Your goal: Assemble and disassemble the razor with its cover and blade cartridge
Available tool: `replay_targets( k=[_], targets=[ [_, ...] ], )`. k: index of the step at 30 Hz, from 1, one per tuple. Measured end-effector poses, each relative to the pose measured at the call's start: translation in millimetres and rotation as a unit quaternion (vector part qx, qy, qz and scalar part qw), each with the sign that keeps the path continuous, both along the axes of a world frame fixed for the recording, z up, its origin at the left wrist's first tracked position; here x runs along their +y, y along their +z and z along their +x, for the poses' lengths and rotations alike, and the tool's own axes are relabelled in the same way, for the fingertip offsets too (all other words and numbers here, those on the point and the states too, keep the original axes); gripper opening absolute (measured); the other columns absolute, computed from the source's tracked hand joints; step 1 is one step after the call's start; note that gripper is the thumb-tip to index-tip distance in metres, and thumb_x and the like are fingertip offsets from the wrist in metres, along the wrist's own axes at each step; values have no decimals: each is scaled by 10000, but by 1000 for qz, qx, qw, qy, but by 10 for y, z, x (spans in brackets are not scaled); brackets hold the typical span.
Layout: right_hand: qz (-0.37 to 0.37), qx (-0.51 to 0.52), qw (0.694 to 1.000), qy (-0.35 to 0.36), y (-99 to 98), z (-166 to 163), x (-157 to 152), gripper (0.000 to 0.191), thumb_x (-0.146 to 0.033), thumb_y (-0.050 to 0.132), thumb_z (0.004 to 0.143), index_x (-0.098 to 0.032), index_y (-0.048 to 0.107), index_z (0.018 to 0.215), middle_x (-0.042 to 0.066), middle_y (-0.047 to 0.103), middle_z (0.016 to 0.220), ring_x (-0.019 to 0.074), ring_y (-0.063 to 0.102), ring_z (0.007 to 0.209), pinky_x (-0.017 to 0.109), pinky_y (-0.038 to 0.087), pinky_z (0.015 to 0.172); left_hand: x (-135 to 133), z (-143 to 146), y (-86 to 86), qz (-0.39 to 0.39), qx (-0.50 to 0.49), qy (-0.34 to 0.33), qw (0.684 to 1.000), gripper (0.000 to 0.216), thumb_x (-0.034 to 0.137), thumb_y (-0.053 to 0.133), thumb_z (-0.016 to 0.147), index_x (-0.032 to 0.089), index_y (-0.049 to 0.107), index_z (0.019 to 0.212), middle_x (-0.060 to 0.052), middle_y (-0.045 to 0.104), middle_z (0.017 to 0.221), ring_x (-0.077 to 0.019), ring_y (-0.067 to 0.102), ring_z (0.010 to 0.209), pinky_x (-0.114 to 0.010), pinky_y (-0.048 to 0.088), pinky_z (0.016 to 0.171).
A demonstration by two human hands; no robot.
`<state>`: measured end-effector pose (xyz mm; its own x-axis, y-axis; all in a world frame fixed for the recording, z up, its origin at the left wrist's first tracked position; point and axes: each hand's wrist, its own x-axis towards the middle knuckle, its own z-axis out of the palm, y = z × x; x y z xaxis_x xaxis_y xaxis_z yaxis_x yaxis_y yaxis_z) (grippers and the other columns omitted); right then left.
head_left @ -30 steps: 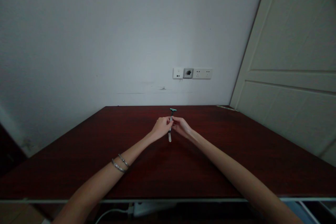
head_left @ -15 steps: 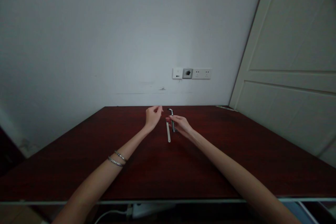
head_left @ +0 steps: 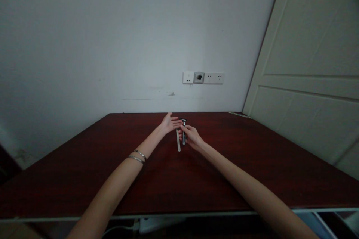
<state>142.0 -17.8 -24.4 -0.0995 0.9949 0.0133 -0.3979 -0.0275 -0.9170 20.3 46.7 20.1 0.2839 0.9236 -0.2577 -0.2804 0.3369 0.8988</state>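
My right hand (head_left: 191, 136) is closed round a slim dark razor handle (head_left: 183, 133) and holds it upright over the dark red table (head_left: 174, 179). Its small pale top end points up. My left hand (head_left: 169, 122) is just left of that top end, with the fingers stretched out towards it. I see nothing in this hand. A thin white strip-like piece (head_left: 178, 143) lies on the table between my hands, just left of the dark handle. Two bangles (head_left: 137, 156) sit on my left wrist.
The table runs back to a white wall with a row of sockets (head_left: 203, 78). A pale panelled door (head_left: 305, 82) stands along the right side. Below the table's near edge lies a white power strip (head_left: 157, 223) with a cable.
A second ago both hands gripped one razor with a green head. My left hand pulled away up and left, then came back with its fingers spread. The white piece now lies on the table.
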Motion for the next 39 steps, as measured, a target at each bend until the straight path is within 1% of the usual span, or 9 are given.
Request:
replay_targets(
  k=[4, 8, 13, 17, 20, 24, 28, 34, 39],
  targets=[
    [-3, 5, 1000, 8, 0, -38, -30, 176, -269, 621, 779, -159, 500, 714, -21, 567, 544, 81, 521, 423, 213, 476, 422, 21, 113, -10, -54, -129, -27, 990, 544, 470, 177, 889, 39, 396, 1138, -295, 502, 1148, -297, 612, 923, -355, 512, 619],
    [-11, 10, 1000, 14, 5, -49, -52, 191, -282, 601, 786, -160, 489, 691, -29, 530, 516, 75, 475, 393, 214, 452, 402, 71, 170, -44, -68, -197, -70, 976, 629, 505, 131, 882, 30, 351, 1231, -297, 476, 1190, -325, 597, 960, -391, 503, 642],
    [-51, 30, 998, 30, -10, -33, -55, 237, -355, 482, 854, -147, 522, 746, -12, 526, 528, 88, 466, 399, 239, 452, 419, 209, 179, -188, -69, -203, -113, 970, 647, 521, 134, 875, 57, 379, 1253, -271, 500, 1199, -331, 591, 980, -425, 492, 684],
    [-58, 33, 997, 41, -36, -24, -52, 361, -450, 405, 878, -146, 505, 712, -11, 499, 514, 85, 437, 392, 232, 429, 409, 252, 216, -297, -87, -230, -108, 963, 658, 504, 125, 880, 29, 384, 1254, -290, 507, 1187, -336, 598, 972, -457, 485, 719],
    [-57, 27, 997, 46, -37, -20, -57, 376, -456, 410, 874, -156, 468, 655, -26, 456, 480, 75, 400, 376, 211, 390, 384, 202, 269, -329, -105, -263, -97, 954, 666, 503, 107, 881, 29, 393, 1252, -287, 524, 1170, -332, 606, 959, -469, 483, 742],
    [-66, 31, 996, 41, 0, -26, -90, 369, -445, 398, 879, -162, 454, 649, -42, 419, 455, 68, 365, 357, 190, 336, 352, 102, 335, -318, -108, -291, -85, 947, 691, 498, 87, 882, 5, 398, 1254, -294, 538, 1152, -328, 613, 949, -455, 492, 750],
    [-87, 28, 995, 43, 17, -51, -116, 380, -444, 380, 886, -159, 454, 648, -48, 406, 446, 62, 353, 342, 180, 308, 336, 50, 356, -285, -98, -283, -78, 951, 696, 476, 94, 890, -33, 396, 1257, -300, 555, 1126, -314, 618, 946, -414, 508, 737],
    [-85, 28, 995, 47, -51, -71, -69, 391, -475, 439, 858, -159, 446, 628, -58, 392, 433, 47, 333, 324, 162, 279, 319, 24, 332, -248, -103, -284, -92, 949, 662, 446, 149, 898, -47, 380, 1274, -286, 593, 1069, -306, 630, 926, -382, 528, 682],
    [-88, 17, 995, 35, -76, -75, -41, 394, -475, 458, 849, -154, 455, 620, -60, 395, 432, 41, 332, 323, 161, 291, 319, -20, 335, -215, -103, -279, -72, 952, 625, 404, 171, 904, -53, 388, 1271, -278, 607, 1040, -288, 648, 876, -350, 539, 647]
  ],
)
